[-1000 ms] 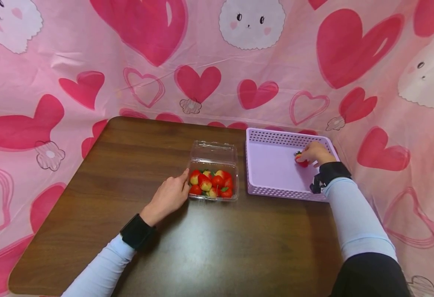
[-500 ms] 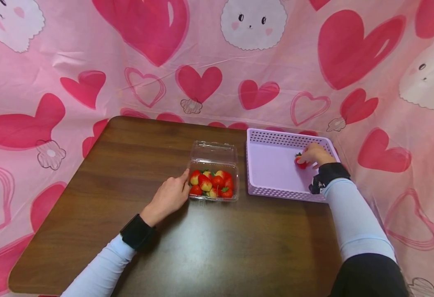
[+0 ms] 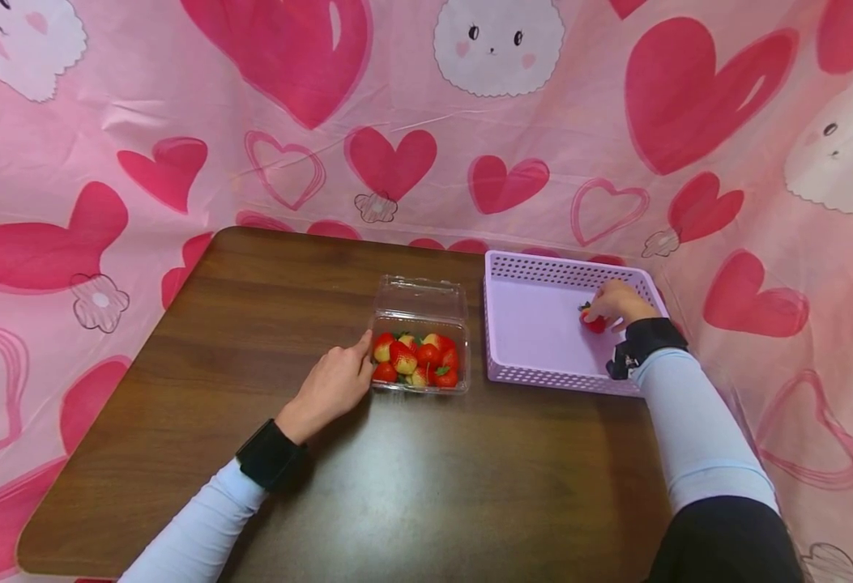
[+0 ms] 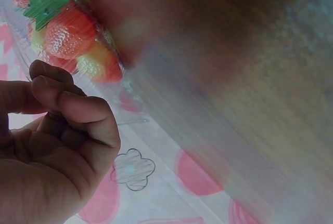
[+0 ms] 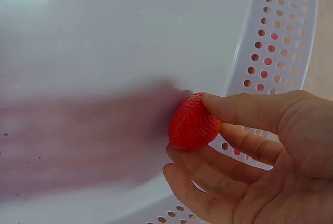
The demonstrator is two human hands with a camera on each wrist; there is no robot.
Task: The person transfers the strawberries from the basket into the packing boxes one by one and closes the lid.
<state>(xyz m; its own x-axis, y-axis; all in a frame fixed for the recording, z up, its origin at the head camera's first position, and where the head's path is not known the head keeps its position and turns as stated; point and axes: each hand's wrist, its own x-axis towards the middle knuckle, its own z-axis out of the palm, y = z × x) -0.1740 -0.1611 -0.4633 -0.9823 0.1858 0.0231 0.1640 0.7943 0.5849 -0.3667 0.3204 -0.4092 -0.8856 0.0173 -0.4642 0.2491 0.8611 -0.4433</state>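
An open clear plastic box [image 3: 417, 393] of several red and yellowish strawberries [image 3: 426, 356] stands on the table. My left hand [image 3: 334, 380] holds the box at its left side, with curled fingers [image 4: 86, 109] in the left wrist view; part of the contact is hidden. To the right lies a lilac basket [image 3: 535, 324] with a perforated rim. Inside it, my right hand [image 3: 621, 304] pinches a single strawberry [image 5: 195, 122] between thumb and fingertips, low over the basket floor. In the right wrist view the strawberry's red side shows; its leaves are not visible there.
The brown wooden table [image 3: 287, 291] carries the box and the basket. A pink cloth [image 3: 579, 121] printed with hearts hangs along the back and sides. The box's clear lid [image 3: 422, 300] is folded back behind it.
Almost nothing moves. The left hand stays at the box, and the right hand keeps the strawberry at about the same spot in the basket.
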